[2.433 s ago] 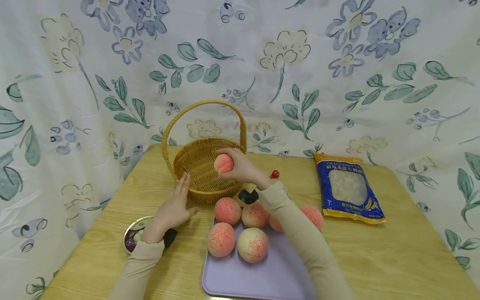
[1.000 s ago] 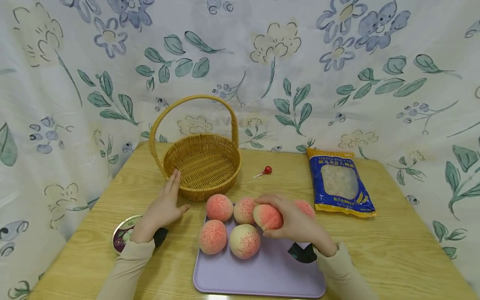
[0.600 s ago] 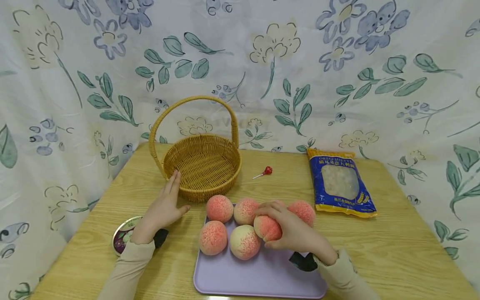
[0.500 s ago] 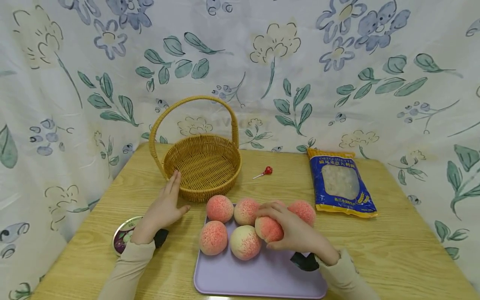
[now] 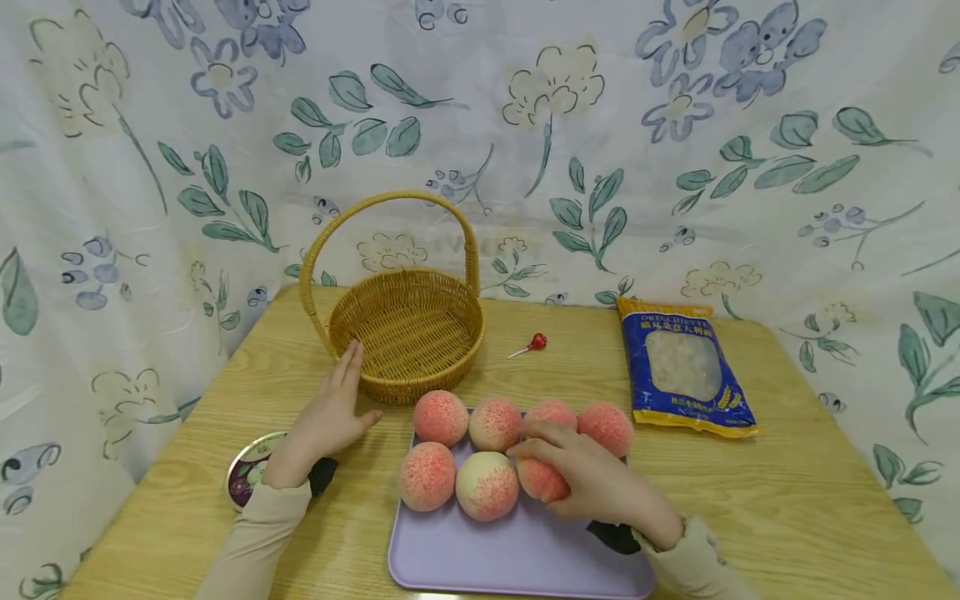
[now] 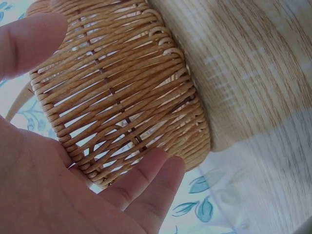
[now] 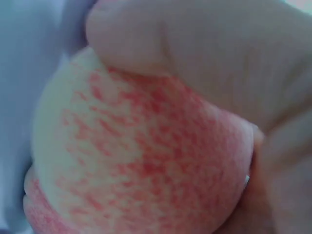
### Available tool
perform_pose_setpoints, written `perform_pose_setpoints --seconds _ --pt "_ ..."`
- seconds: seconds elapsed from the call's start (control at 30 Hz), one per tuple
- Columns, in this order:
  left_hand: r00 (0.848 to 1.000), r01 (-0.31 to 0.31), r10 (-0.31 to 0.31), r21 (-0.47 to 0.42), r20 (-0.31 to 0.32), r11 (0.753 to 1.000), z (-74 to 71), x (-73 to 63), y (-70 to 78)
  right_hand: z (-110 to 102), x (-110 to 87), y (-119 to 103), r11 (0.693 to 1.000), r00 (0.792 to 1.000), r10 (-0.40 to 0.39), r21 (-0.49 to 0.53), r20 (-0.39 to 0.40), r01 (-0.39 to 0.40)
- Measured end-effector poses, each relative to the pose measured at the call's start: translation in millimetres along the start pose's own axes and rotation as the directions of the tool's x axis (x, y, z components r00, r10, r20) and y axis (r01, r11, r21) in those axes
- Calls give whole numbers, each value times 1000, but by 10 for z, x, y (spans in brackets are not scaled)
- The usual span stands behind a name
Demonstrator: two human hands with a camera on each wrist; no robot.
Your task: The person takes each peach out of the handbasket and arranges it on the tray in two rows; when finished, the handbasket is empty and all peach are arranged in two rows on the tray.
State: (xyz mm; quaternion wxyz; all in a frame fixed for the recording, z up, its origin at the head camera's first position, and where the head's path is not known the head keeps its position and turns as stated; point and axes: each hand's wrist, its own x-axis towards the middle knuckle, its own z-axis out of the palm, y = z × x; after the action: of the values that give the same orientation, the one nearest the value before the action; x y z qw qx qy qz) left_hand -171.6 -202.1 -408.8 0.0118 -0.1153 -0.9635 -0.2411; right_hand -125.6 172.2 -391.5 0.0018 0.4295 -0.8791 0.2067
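Note:
My right hand (image 5: 592,475) grips a pink-and-cream peach (image 5: 542,480) at the right end of the front row on the lilac tray (image 5: 517,554). The right wrist view shows that peach (image 7: 146,151) large, with thumb and fingers curled round it. Beside it sits a paler peach (image 5: 487,487), and another peach (image 5: 427,477) lies further left. Behind them runs a back row with a peach (image 5: 441,417) at its left end and a peach (image 5: 606,428) at its right. My left hand (image 5: 326,421) is held with straight fingers against the side of the wicker basket (image 5: 408,383).
The basket's tall handle (image 5: 386,198) arches over it. A red lollipop (image 5: 537,342) lies right of the basket. Further right is a blue-and-yellow bag of orecchiette (image 5: 686,367). A round patterned tin (image 5: 243,475) sits partly under the left forearm. A floral curtain (image 5: 480,125) hangs behind the table.
My right hand has brought the peach from over the basket back to the tray and lowered it into the front row. The left hand has stayed at the basket.

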Motion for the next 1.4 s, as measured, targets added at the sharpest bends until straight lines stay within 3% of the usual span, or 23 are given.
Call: perform_pose_setpoints --seconds 0.1,0.23,0.67,0.87,1.03,1.2,1.4 --pt "1000 0 0 -4 3 1000 8 4 0 49 -3 3 998 999 -31 -48 15 32" --pt "1000 0 0 -5 4 1000 7 12 5 107 -10 -4 997 997 3 -77 76 3" --pt "1000 -18 18 0 15 1000 -29 1 18 75 -11 -74 996 991 73 -59 116 -67" --pt "1000 -7 4 83 27 997 -175 -83 120 -57 -23 -125 992 988 121 -33 99 -119" --pt "998 -48 57 191 -39 980 -280 -166 279 -193 -67 -117 992 992 119 -33 34 -118" --pt "973 -133 178 272 -149 953 -306 -219 458 -319 -111 -83 990 986 137 -8 -96 -139" --pt "903 -248 352 370 -247 895 -286 -252 630 -383 -112 8 982 954 97 -129 -282 -138"
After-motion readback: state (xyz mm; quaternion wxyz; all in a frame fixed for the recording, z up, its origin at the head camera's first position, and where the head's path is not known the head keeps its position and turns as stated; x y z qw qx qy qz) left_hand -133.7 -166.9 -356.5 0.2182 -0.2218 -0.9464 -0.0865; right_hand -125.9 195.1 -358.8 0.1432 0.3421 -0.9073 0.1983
